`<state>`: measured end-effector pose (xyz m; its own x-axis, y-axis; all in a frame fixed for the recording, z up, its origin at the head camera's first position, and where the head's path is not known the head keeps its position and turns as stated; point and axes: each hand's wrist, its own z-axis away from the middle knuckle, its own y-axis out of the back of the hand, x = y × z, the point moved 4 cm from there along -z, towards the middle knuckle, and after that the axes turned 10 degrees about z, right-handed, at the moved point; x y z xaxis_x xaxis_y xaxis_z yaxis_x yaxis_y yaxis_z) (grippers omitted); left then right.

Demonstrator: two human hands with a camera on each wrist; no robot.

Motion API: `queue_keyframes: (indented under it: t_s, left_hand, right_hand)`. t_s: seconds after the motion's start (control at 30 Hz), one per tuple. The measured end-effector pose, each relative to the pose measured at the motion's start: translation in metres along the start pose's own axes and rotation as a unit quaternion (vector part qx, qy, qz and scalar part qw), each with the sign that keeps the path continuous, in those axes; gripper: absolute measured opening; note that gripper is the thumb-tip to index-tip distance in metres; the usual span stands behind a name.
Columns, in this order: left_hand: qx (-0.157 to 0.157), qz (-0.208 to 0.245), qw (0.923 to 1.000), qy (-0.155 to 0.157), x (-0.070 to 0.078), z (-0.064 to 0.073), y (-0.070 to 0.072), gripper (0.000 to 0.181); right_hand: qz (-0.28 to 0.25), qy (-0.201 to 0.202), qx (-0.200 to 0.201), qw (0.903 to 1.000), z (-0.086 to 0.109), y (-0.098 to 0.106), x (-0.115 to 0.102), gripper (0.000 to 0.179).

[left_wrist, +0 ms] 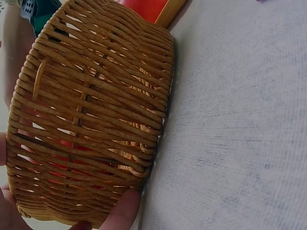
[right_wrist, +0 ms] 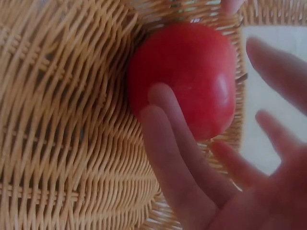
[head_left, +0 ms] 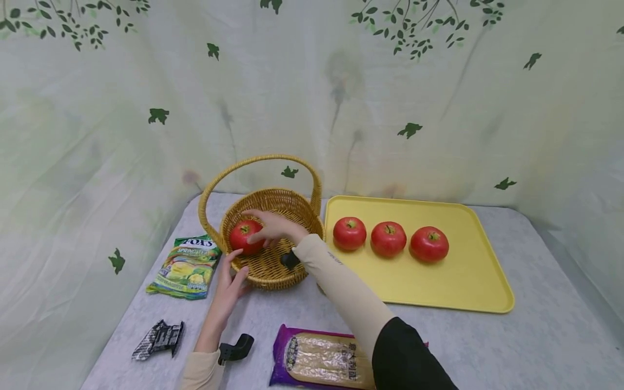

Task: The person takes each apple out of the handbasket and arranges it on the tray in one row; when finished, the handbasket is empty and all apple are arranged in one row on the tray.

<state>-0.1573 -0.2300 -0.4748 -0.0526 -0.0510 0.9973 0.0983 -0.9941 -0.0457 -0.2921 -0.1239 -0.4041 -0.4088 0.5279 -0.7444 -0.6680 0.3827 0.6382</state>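
Note:
A red apple (head_left: 246, 237) sits inside the brown wicker basket (head_left: 273, 279), against its left wall. My right hand (head_left: 276, 226) reaches over the rim with fingers spread and fairly straight. In the right wrist view, two fingertips (right_wrist: 160, 98) overlap the side of the apple (right_wrist: 187, 76), while other fingers stand off from it. At the basket's near left side my left hand (head_left: 229, 287) holds the rim and wall. The left wrist view shows a fingertip (left_wrist: 125, 206) low on the woven wall (left_wrist: 91, 110), close to the tabletop.
Right of the basket, a yellow tray (head_left: 453, 287) bears three red apples (head_left: 388, 239) in a row. A green candy bag (head_left: 190, 268) lies to the left, with a black-and-silver wrapper (head_left: 160, 339) nearer. The purple noodle pack (head_left: 322, 357) lies in front, partly under my right sleeve.

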Motion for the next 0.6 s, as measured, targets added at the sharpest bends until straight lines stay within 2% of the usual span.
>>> queue_keyframes:
  t_s: [0.2, 0.33, 0.6]
  left_hand:
    - [0.002, -0.003, 1.0000, -0.001, -0.001, 0.000, -0.001, 0.047]
    - [0.003, -0.003, 1.0000, -0.002, -0.001, 0.000, -0.001, 0.047]
    - [0.005, -0.005, 1.0000, 0.002, -0.001, 0.001, 0.000, 0.048]
  right_hand:
    - [0.023, -0.021, -0.028, 0.9991, -0.008, -0.009, 0.005, 0.075]
    - [0.032, -0.032, -0.031, 0.9985, -0.008, -0.014, 0.008, 0.075]
    - [0.114, -0.051, 0.018, 0.9920, -0.009, -0.013, 0.008, 0.076]
